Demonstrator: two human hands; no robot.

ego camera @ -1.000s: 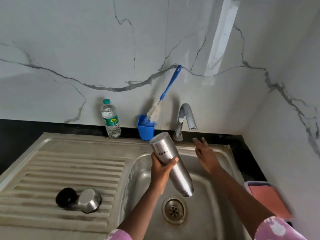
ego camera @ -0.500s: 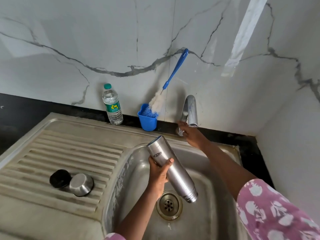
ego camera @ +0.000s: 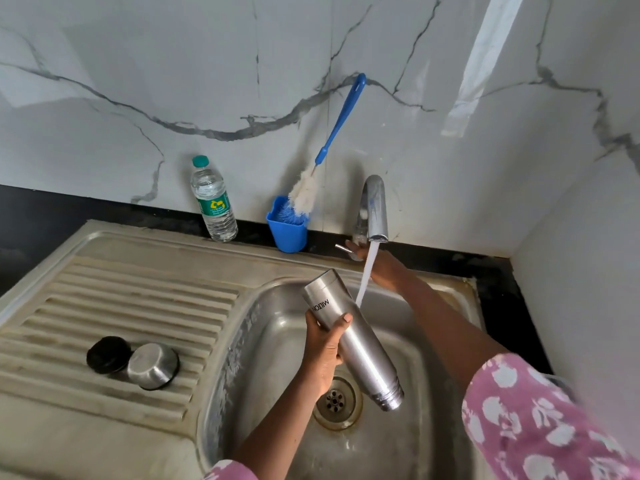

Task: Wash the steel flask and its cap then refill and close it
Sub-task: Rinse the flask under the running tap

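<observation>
- Head view: my left hand (ego camera: 325, 344) is wrapped round the steel flask (ego camera: 349, 337) a little above its middle, thumb across the front, holding it inside the sink (ego camera: 436, 355).
- The flask's long axis runs on a slant. Its closed base points up, far and left, and its open mouth points down, near and right, above the drain (ego camera: 336, 400). From my grip, the longer part of the body and the mouth lie below and to the right.
- The tap (ego camera: 375, 209) is running. The water stream (ego camera: 366, 268) drops just behind the flask's upper part, on its far right. I cannot tell whether it touches the steel.
- As I judge it, the mouth faces away from the stream, so my left wrist must swing it up under the water.
- My right hand (ego camera: 384, 268) is far back at the lever (ego camera: 343, 249), partly behind the stream, and I cannot tell whether its fingers clasp anything.
- The steel cap (ego camera: 152, 366) and black inner lid (ego camera: 108, 354) lie touching on the drainboard (ego camera: 104, 306), well to the left.
- "MILTON" reads inverted on the flask. The plastic bottle (ego camera: 214, 202) has a green label, too small to read.
</observation>
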